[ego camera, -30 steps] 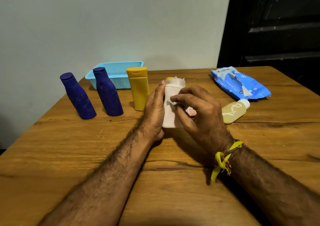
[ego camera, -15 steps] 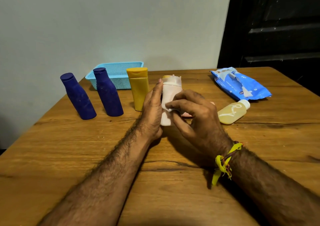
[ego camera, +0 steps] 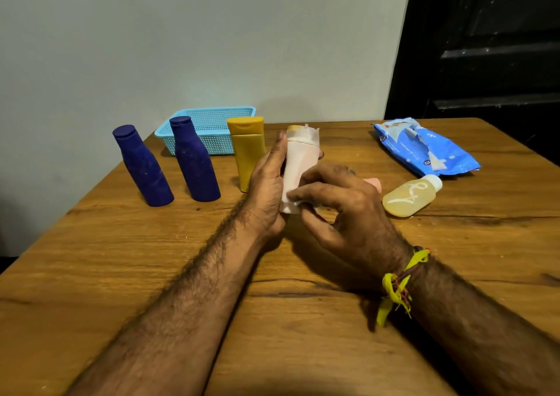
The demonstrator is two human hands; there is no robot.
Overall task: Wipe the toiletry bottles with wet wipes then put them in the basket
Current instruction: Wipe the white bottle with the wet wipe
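Observation:
My left hand (ego camera: 266,186) grips a pale pink bottle (ego camera: 298,165) upright at the table's middle. A white wet wipe (ego camera: 303,135) is draped over its cap and runs down its side. My right hand (ego camera: 342,210) presses the wipe's lower part against the bottle near its base. Two dark blue bottles (ego camera: 142,166) (ego camera: 194,160) and a yellow bottle (ego camera: 247,151) stand to the left. A small clear bottle of yellow liquid (ego camera: 409,197) lies on its side to the right. The light blue basket (ego camera: 212,116) sits at the back left with nothing visible inside.
An opened blue pack of wet wipes (ego camera: 424,147) lies at the back right of the wooden table (ego camera: 91,259). A small pink object (ego camera: 374,183) peeks out behind my right hand. A grey wall stands behind the table, with a dark door at the right.
My right hand has slid the wipe down the pink bottle from its upper part to near its base. The left hand kept its hold.

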